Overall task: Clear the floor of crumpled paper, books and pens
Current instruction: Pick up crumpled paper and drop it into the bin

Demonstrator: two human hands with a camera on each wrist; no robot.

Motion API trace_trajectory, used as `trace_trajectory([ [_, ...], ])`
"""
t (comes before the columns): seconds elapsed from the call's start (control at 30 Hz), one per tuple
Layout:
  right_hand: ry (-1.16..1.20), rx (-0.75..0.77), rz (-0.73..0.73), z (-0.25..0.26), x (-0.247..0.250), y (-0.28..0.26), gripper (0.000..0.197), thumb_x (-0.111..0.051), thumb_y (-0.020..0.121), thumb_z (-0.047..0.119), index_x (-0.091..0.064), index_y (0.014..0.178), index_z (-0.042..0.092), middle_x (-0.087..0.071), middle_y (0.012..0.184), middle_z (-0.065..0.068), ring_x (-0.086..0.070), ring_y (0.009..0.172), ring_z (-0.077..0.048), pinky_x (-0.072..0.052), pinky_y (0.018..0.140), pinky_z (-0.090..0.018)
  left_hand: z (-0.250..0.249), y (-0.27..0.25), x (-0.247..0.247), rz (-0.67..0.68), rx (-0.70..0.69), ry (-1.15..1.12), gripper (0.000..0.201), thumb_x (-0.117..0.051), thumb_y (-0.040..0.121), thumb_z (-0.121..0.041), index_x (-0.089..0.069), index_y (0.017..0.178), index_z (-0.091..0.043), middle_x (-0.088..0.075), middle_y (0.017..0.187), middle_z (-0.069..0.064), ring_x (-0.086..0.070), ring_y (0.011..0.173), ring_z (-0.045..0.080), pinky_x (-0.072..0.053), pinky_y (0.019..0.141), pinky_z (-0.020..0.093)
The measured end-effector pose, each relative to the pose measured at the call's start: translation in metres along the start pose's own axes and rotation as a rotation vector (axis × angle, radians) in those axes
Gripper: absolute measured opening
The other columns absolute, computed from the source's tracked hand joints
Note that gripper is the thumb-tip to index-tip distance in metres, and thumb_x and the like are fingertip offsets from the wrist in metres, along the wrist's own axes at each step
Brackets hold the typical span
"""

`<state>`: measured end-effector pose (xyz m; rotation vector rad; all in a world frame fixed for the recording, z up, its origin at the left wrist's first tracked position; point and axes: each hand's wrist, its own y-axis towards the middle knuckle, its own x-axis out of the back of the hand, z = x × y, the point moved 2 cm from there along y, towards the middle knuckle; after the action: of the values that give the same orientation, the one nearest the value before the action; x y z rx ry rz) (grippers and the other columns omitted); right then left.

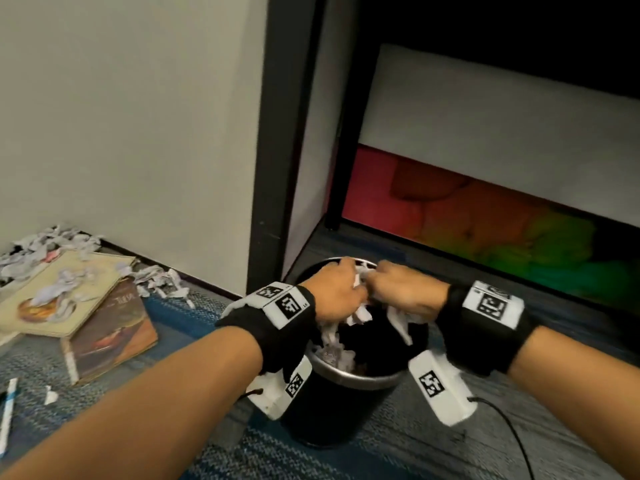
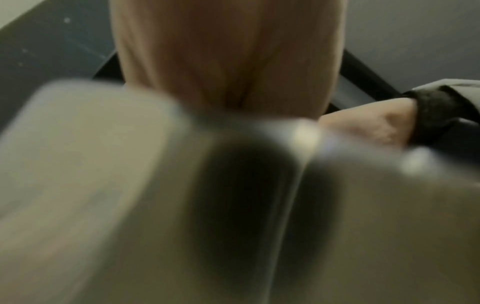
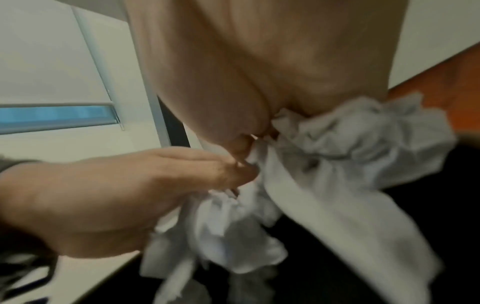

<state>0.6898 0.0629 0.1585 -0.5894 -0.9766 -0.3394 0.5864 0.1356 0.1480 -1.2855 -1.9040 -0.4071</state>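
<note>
Step in hand: dropping a handful of crumpled paper (image 1: 362,308) into the black bin (image 1: 346,403), as I judge it.
Left hand (image 1: 334,292): above the bin mouth, fingers curled round one side of the wad; the left wrist view is too blurred to add anything.
Right hand (image 1: 403,294): knuckle to knuckle with the left, fingers pinching the other side of the same wad.
Paper: loose tails hang below both hands, inside the rim; more scraps already lie in the bin.
Doing it well: I'd lower the wad past the rim before letting go, release both hands together, and shake off clinging strips so none falls back on the carpet (image 1: 433,445).
Still to clear: paper scraps (image 1: 159,280), two books (image 1: 69,299) and a pen (image 1: 8,410), at 9 to 10 o'clock from the bin.
</note>
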Motion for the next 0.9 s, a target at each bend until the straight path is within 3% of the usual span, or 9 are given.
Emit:
trace_trajectory([
  [0.07,0.022,-0.009,0.023,0.002,-0.005,0.001,0.042,-0.034,0.097,0.041,-0.06,0.11,0.01,-0.06,0.117,-0.012,-0.057,0.103,-0.027,-0.043,0.076,-0.033,-0.004,0.002,-0.008,0.117,-0.023,0.026,0.044,-0.043,0.096,-0.035,-0.046,0.133,-0.01,-0.053,0.13,0.008,-0.05,0.122,0.029,-0.038,0.099,0.029],
  [0.13,-0.003,0.015,0.053,0.005,-0.007,-0.001,0.052,-0.026,0.1,0.043,-0.06,0.12,0.009,-0.059,0.127,-0.014,-0.057,0.113,-0.029,-0.044,0.091,-0.034,-0.002,0.0,-0.011,0.194,-0.002,0.095,0.04,-0.034,0.102,-0.026,-0.045,0.139,-0.014,-0.051,0.135,0.005,-0.046,0.127,0.025,-0.033,0.1,0.024],
  [0.23,-0.098,0.059,0.038,0.01,-0.003,-0.01,0.054,-0.025,0.101,0.045,-0.064,0.112,0.01,-0.06,0.125,-0.013,-0.056,0.113,-0.031,-0.042,0.088,-0.031,0.008,-0.008,0.004,0.081,0.052,0.165,0.028,-0.047,0.095,-0.031,-0.068,0.108,-0.016,-0.066,0.114,0.01,-0.06,0.108,0.026,-0.044,0.087,0.027],
  [0.37,-0.258,0.125,-0.111,0.027,0.007,-0.02,0.042,-0.04,0.094,0.052,-0.064,0.079,0.021,-0.066,0.096,-0.009,-0.062,0.092,-0.029,-0.04,0.068,-0.03,0.024,-0.025,0.038,-0.17,0.027,0.116,0.014,-0.06,0.085,-0.025,-0.073,0.085,-0.02,-0.072,0.085,0.001,-0.067,0.084,0.02,-0.054,0.08,0.032],
  [0.53,-0.415,0.201,-0.242,0.079,-0.001,-0.044,0.036,-0.049,0.086,0.057,-0.064,0.092,0.024,-0.066,0.099,-0.003,-0.062,0.095,-0.029,-0.052,0.078,-0.039,0.059,-0.066,0.084,-0.284,0.028,0.094,0.015,-0.062,0.087,-0.021,-0.069,0.078,-0.012,-0.063,0.064,-0.006,-0.055,0.055,0.004,-0.052,0.073,0.027],
  [0.6,-0.451,0.24,-0.27,0.11,-0.013,-0.053,0.035,-0.049,0.087,0.055,-0.064,0.091,0.023,-0.066,0.098,-0.003,-0.062,0.093,-0.029,-0.053,0.08,-0.042,0.088,-0.085,0.101,-0.337,0.086,0.12,0.015,-0.062,0.087,-0.023,-0.07,0.082,-0.011,-0.064,0.069,-0.002,-0.058,0.059,0.011,-0.053,0.076,0.03],
  [0.7,-0.495,0.313,-0.28,0.162,-0.041,-0.059,0.034,-0.05,0.087,0.052,-0.064,0.09,0.021,-0.067,0.093,-0.004,-0.063,0.087,-0.029,-0.054,0.076,-0.041,0.144,-0.116,0.118,-0.345,0.239,0.212,0.017,-0.059,0.087,-0.025,-0.069,0.089,-0.012,-0.07,0.092,0.008,-0.065,0.086,0.027,-0.053,0.081,0.033],
  [0.83,-0.573,0.442,-0.217,0.236,-0.095,-0.05,0.033,-0.049,0.09,0.044,-0.064,0.097,0.016,-0.067,0.098,-0.01,-0.063,0.091,-0.032,-0.052,0.076,-0.036,0.222,-0.168,0.127,-0.241,0.427,0.351,0.019,-0.056,0.089,-0.023,-0.063,0.093,-0.006,-0.067,0.104,0.013,-0.063,0.091,0.031,-0.05,0.074,0.033],
  [0.9,-0.664,0.49,-0.119,0.267,-0.129,-0.032,0.035,-0.048,0.091,0.042,-0.063,0.102,0.013,-0.066,0.102,-0.012,-0.062,0.095,-0.033,-0.048,0.075,-0.035,0.253,-0.192,0.13,-0.219,0.503,0.403,0.022,-0.053,0.093,-0.023,-0.062,0.107,-0.007,-0.065,0.109,0.012,-0.063,0.098,0.029,-0.044,0.073,0.033],
])
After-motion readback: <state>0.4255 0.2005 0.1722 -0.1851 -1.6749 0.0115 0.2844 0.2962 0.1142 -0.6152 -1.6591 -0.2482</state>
